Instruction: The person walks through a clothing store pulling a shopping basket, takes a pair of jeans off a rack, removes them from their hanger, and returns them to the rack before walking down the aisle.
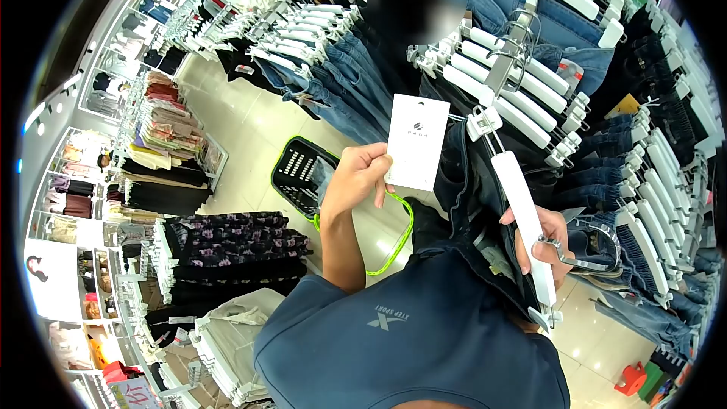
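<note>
My left hand (359, 174) pinches a white hang tag (418, 142) with a small dark logo between thumb and fingers. My right hand (544, 246) is closed around a white clip hanger (521, 193), near its metal hook (583, 259). Dark trousers (460, 182) hang from the hanger's clips, close against my body. Below my left hand is a black shopping basket (297, 174) with a bright green handle (411, 220). The handle passes by my left fingers and forearm; whether they bear it I cannot tell.
Racks of jeans (341, 68) on white hangers stand ahead, with more jeans (606, 159) on my right. Floral skirts (235, 246) and pale garments (238, 329) hang at left. A person's dark, blurred head (405, 0) is ahead. A red object (630, 379) sits on the tiled floor.
</note>
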Available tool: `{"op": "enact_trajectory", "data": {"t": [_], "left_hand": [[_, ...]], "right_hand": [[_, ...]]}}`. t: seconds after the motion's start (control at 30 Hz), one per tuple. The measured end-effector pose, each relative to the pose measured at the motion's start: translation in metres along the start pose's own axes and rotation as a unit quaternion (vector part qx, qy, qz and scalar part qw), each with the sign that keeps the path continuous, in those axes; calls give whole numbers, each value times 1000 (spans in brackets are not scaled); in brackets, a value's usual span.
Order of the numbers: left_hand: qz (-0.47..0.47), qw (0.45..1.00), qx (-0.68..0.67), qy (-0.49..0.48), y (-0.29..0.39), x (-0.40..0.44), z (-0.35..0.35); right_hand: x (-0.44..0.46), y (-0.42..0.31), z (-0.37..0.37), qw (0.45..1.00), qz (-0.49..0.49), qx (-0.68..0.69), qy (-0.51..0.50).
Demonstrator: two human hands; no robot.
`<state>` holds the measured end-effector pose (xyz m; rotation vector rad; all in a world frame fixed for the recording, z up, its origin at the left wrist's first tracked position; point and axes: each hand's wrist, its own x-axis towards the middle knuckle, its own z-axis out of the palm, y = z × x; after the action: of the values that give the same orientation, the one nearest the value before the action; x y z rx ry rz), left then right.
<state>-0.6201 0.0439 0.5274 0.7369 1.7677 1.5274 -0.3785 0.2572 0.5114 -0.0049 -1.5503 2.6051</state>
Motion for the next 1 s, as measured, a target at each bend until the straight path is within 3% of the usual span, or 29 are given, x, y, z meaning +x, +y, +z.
{"op": "enact_trajectory", "data": {"t": [0.13,0.17,0.27,0.3,0.37,0.47,0.57,0.87,0.97,1.0], "left_hand": [[50,998,15,41,-3,1,13],[51,993,78,67,-1,0,19],[237,916,306,105,-32,3,33],[293,898,314,94,-39,2,42],[320,889,319,77,-39,1,65],[297,891,324,113,-56,3,86],[366,872,284,157,-56,11,96],[214,951,173,142,-55,21,105],[115,987,-22,113,-65,26,104],[174,972,-19,154,-68,30,106]], "right_hand": [[2,-1,-2,1000,13,-7,-22],[2,-1,-2,1000,16,-10,-25],[1,3,5,1000,-23,14,10],[1,4,5,999,-30,16,16],[1,3,10,999,-28,20,36],[1,6,15,998,-24,18,53],[1,6,16,997,-27,24,64],[0,5,16,997,-16,22,66],[-1,4,14,998,-16,16,63],[-2,4,13,998,-17,13,62]]}}
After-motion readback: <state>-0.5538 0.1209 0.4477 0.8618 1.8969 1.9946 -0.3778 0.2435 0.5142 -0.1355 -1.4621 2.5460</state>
